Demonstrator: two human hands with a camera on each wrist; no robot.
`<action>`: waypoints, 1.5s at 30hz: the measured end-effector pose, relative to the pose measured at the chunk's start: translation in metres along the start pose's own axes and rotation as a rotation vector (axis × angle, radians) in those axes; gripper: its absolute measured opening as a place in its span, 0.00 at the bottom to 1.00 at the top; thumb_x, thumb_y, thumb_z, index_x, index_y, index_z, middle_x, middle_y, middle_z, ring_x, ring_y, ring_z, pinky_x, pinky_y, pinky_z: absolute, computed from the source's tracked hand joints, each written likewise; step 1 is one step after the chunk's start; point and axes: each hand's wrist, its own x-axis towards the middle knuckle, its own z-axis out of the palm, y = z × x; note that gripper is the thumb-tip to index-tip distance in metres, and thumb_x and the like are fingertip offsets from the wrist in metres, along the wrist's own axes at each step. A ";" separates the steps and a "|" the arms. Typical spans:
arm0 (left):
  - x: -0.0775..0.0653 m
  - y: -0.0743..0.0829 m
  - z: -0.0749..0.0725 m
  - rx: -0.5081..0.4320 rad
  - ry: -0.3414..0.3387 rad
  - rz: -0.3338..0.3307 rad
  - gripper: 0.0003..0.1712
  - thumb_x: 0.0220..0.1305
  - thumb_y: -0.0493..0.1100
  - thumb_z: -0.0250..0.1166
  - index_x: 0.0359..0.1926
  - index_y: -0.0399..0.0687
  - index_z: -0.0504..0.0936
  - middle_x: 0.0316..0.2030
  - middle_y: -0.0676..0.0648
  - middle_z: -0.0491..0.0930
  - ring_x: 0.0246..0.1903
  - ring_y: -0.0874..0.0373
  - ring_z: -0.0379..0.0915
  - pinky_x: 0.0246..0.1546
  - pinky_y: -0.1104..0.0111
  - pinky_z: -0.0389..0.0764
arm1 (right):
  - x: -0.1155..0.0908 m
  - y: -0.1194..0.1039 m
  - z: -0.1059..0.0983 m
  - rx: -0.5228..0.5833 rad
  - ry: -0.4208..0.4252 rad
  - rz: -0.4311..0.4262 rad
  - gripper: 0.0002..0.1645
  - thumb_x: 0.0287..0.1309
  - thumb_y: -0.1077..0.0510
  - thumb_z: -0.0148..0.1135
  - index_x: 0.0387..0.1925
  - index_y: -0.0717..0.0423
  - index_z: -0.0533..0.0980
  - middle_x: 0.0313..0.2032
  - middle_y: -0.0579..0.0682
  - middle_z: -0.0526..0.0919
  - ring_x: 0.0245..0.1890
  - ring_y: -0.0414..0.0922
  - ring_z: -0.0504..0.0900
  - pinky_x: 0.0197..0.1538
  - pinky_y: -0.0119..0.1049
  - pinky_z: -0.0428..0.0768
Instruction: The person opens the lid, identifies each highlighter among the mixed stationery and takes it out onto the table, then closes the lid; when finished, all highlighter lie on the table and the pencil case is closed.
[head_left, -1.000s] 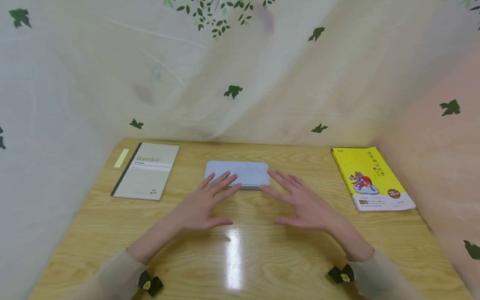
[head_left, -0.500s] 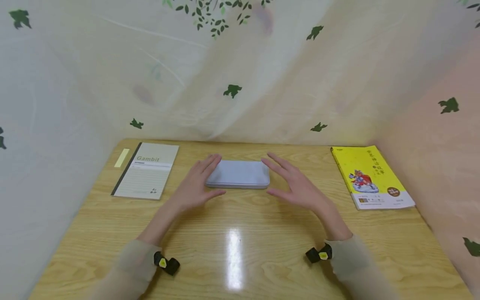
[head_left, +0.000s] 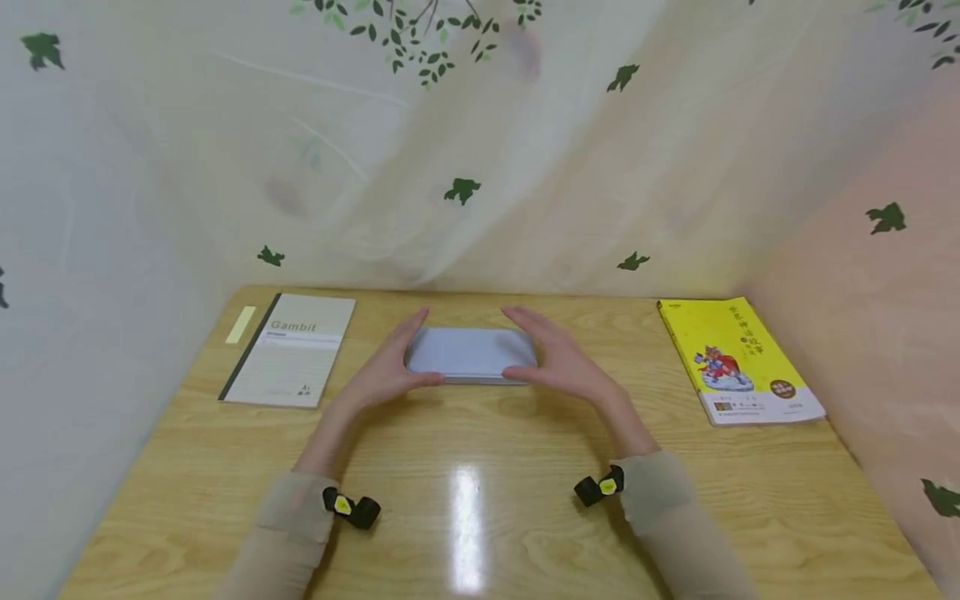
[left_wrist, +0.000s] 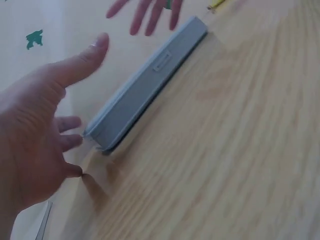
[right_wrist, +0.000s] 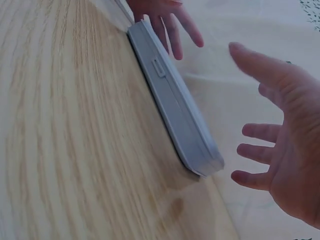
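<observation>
A flat, pale blue-grey case (head_left: 471,352) with rounded corners lies on the wooden table at the middle back. Both wrist views show its long front side, where a small rectangular latch (right_wrist: 158,67) sits. My left hand (head_left: 384,367) is at the case's left end, thumb in front and fingers towards the back. Opposite it, my right hand (head_left: 562,358) spreads thumb and fingers about the right end. In the right wrist view a gap shows between the right fingers (right_wrist: 252,180) and the case. The left fingertips (left_wrist: 72,142) come close to the near corner.
A grey-white notebook (head_left: 288,350) marked "Gambit" lies at the left, beside a small pale yellow strip (head_left: 241,325). A yellow book (head_left: 738,358) lies at the right. A patterned cloth (head_left: 360,167) hangs along the table's back and sides.
Both hands have come down and inwards from over the front of the case to its two ends, turning so that thumbs and fingers face each other. The case stays in place.
</observation>
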 end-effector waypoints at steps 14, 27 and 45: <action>0.003 -0.016 -0.005 -0.060 -0.071 -0.023 0.79 0.45 0.50 0.85 0.83 0.46 0.36 0.83 0.37 0.39 0.83 0.40 0.36 0.83 0.45 0.44 | 0.014 0.007 0.021 -0.027 -0.088 0.064 0.59 0.50 0.44 0.81 0.79 0.40 0.60 0.80 0.58 0.56 0.80 0.61 0.57 0.78 0.61 0.64; 0.003 -0.026 0.003 -0.051 -0.074 -0.021 0.67 0.48 0.48 0.83 0.79 0.37 0.50 0.75 0.31 0.60 0.75 0.36 0.58 0.78 0.44 0.59 | 0.004 0.007 0.034 -0.161 -0.087 0.009 0.51 0.59 0.47 0.75 0.79 0.44 0.61 0.78 0.60 0.59 0.79 0.60 0.57 0.79 0.58 0.62; 0.005 -0.024 0.007 0.032 -0.057 -0.078 0.65 0.53 0.53 0.80 0.79 0.41 0.48 0.76 0.32 0.57 0.74 0.34 0.58 0.75 0.41 0.64 | 0.006 0.008 0.039 -0.192 -0.056 -0.022 0.49 0.60 0.48 0.74 0.77 0.50 0.63 0.77 0.63 0.60 0.78 0.60 0.58 0.78 0.58 0.65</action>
